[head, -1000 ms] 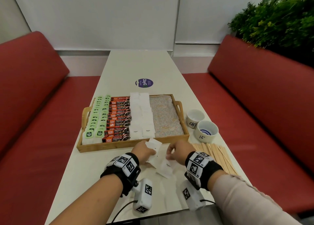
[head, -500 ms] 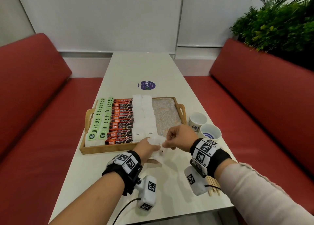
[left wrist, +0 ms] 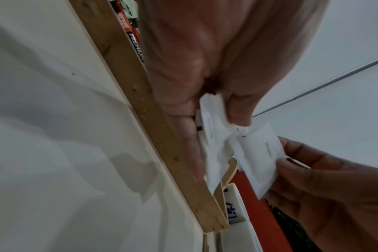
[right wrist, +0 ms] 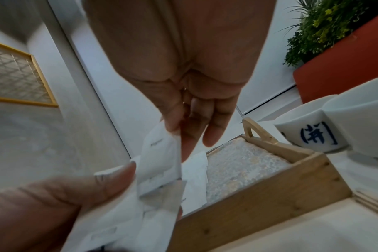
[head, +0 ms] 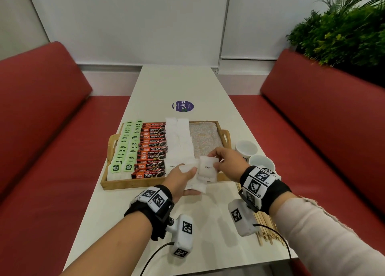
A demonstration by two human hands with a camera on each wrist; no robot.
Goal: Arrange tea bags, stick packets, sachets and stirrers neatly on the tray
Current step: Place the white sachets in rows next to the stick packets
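Stirrers of pale wood (head: 268,223), flat and thin, lie on the white table (head: 116,213) nearest the body, under the right wrist and well behind the fingers; they are not yet on the tray.

A small stack of white paper sugar sachets (head: 194,184) is held in the left hand (head: 181,179), thumb curled over the top and fingers (left wrist: 192,153) beneath, just short of the near wall of the wooden tray (head: 145,184). One white sachet printed "Sugar" (head: 208,168) is pinched at its far edge by the thumb and fingertips of the right hand (head: 228,163), the other fingers being relaxed; it touches the stack beside the left fingertips and hangs over the tray's near wall.

Beyond the fingers, two columns of white sachets (head: 179,142) are laid in the tray, with red stick packets (head: 153,150) and green-tagged tea bags (head: 127,148) further to the left. A bare speckled strip of tray liner (head: 205,136) remains to the right of the fingers. Two white ceramic cups (head: 254,154) stand just outside the right fingers.

Risks, as judged:
- More than one sachet may be drawn off if the stack is gripped loosely; the stack would then scatter.
- The laid columns may be disturbed if the sachet is lowered carelessly.
- The cups may be knocked by the right wrist unit.
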